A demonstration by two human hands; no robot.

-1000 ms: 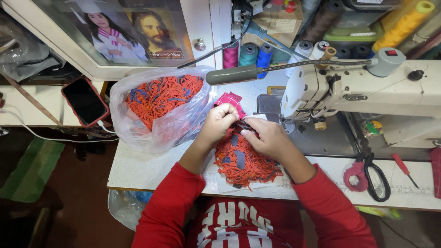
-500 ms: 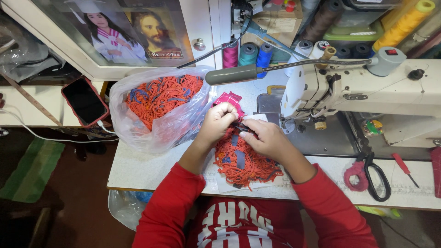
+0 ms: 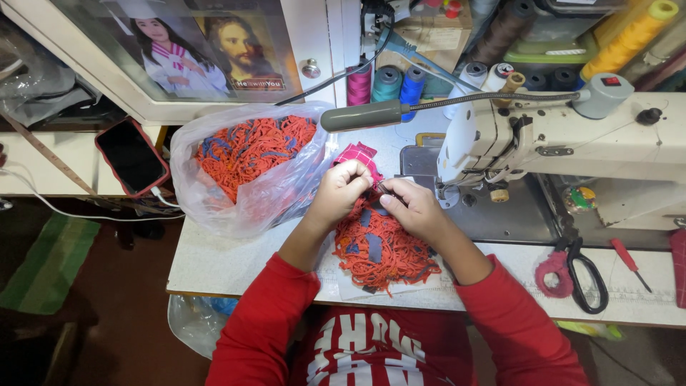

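Between your two hands, at the middle of the white sewing table [image 3: 236, 264], lies a loose heap of orange cord pieces with grey-blue fabric tabs [image 3: 382, 246]. Your left hand [image 3: 341, 191] and right hand [image 3: 411, 207] meet at the heap's far edge, fingertips pinched together on one small piece; the fingers are curled nearly closed, and what exactly they pinch is too small to make out. A scrap of pink checked fabric [image 3: 357, 154] shows just beyond your left hand.

Judging progress: the heap under your hands looks small beside the clear plastic bag [image 3: 214, 196] to your left, which is well filled with the same orange pieces [image 3: 250, 146]. Whether the bag holds finished pieces or ones yet to be handled cannot be told from this view, so a good many may be left.

To your right stands a cream industrial sewing machine [image 3: 572, 136], its gooseneck lamp [image 3: 364, 114] reaching over your hands. Thread spools [image 3: 389, 82] line the back. Black scissors with a pink wrapped handle [image 3: 579, 275] and a red-handled screwdriver [image 3: 629, 261] lie near the front edge. A phone in a red case [image 3: 132, 156] rests on the shelf to the left.
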